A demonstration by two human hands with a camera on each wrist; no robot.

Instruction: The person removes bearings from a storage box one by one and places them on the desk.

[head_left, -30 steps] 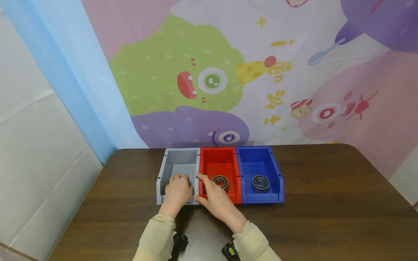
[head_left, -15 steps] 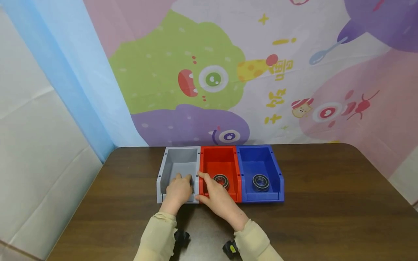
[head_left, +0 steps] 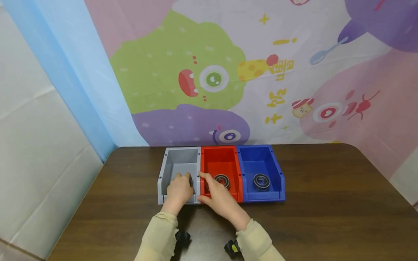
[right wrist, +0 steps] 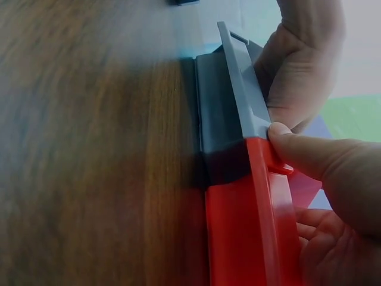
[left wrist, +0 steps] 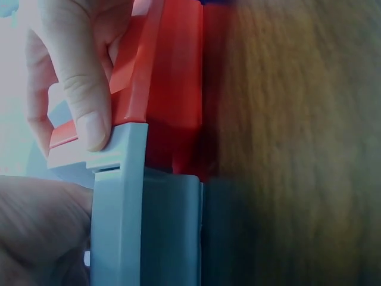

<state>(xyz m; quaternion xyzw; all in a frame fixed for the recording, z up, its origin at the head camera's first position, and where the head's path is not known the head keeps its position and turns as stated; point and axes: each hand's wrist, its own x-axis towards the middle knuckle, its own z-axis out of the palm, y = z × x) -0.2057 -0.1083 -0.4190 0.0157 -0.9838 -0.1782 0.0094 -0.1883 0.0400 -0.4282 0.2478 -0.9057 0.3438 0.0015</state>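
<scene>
Three joined storage bins stand in a row: a grey bin [head_left: 162, 174], a red bin [head_left: 219, 154] and a blue bin [head_left: 258, 154]. My left hand [head_left: 178, 190] reaches into the grey bin with curled fingers. At their right side shows the dark edge of a bearing [head_left: 191, 180], mostly hidden by the hand. My right hand [head_left: 220, 199] grips the adjoining walls of the grey and red bins, thumb at the front corner and forefinger farther back. Another bearing [head_left: 223, 179] lies in the red bin, partly behind that hand. A third bearing [head_left: 261, 182] lies flat in the blue bin.
The bins rest on a dark wood-grain table [head_left: 330, 203], close to its far edge. Behind the table hangs a printed cartoon curtain [head_left: 222, 47]. A pale padded wall [head_left: 36, 152] is at the left.
Both hands stay almost where they were; the left fingers shift slightly inside the grey bin. The bearings in the red and blue bins keep their places.
</scene>
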